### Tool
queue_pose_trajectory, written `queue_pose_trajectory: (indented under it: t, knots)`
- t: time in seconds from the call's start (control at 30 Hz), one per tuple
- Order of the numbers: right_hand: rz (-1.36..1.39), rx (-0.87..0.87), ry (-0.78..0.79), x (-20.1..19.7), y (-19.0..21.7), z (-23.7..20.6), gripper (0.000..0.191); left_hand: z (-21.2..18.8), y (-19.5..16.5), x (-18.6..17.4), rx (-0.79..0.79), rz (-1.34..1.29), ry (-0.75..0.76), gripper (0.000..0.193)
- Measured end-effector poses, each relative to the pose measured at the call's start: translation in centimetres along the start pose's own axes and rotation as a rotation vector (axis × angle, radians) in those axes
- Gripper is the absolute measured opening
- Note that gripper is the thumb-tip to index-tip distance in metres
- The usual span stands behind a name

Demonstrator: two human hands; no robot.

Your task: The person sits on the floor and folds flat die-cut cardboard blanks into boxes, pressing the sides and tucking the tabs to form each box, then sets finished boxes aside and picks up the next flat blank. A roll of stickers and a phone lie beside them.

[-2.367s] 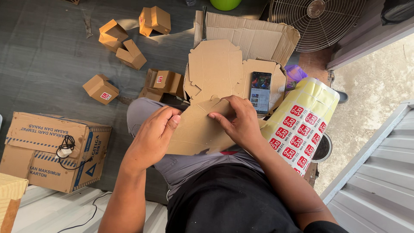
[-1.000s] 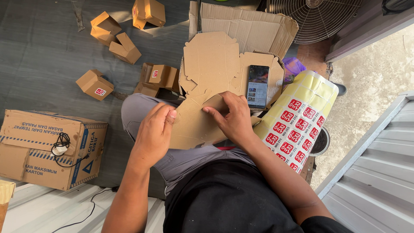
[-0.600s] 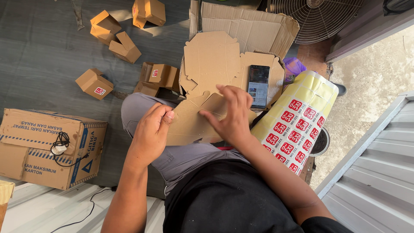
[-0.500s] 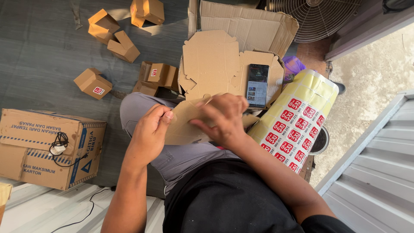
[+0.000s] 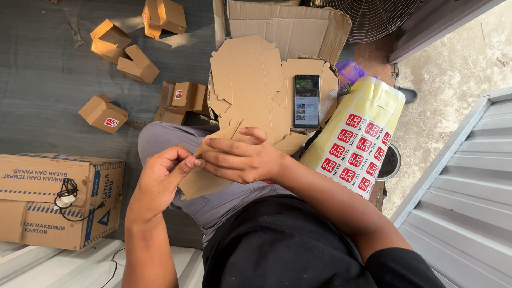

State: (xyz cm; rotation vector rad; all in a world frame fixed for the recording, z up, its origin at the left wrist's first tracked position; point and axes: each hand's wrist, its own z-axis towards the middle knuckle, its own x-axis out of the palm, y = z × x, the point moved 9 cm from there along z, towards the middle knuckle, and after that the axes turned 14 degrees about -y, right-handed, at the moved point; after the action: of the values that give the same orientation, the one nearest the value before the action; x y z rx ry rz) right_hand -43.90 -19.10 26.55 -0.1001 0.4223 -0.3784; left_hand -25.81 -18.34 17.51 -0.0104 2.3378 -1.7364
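Note:
A flat die-cut cardboard blank [image 5: 205, 181] rests over my lap, partly folded. My left hand [image 5: 159, 180] pinches its left edge between thumb and fingers. Across the top of the blank lies my right hand [image 5: 241, 158], fingers pointing left and pressing a flap down. Most of the blank is hidden under both hands. Just beyond them sits a stack of more flat blanks [image 5: 248, 85].
A phone [image 5: 307, 100] lies on a cardboard box [image 5: 288, 26] ahead. A roll of yellow backing with red stickers [image 5: 358, 140] leans at my right. Several small folded boxes [image 5: 104, 113] lie on the grey floor. A large carton [image 5: 56, 198] stands left; a fan [image 5: 368, 16] is behind.
My right hand has slid left across the blank and now lies flat over it, meeting my left hand. The blank is folded smaller than before.

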Motion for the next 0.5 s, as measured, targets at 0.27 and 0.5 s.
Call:
queue_pose_trajectory:
  t: [0.27,0.5]
  knots:
    - [0.020,-0.090,0.020,-0.3,-0.1,0.0,0.022,-0.2,0.6,-0.1,-0.034,-0.099,-0.024,0.027]
    - [0.045,-0.076,0.134,0.2,-0.6,0.5,0.021,-1.6,-4.6,0.9,0.233,0.210,-0.133,0.020]
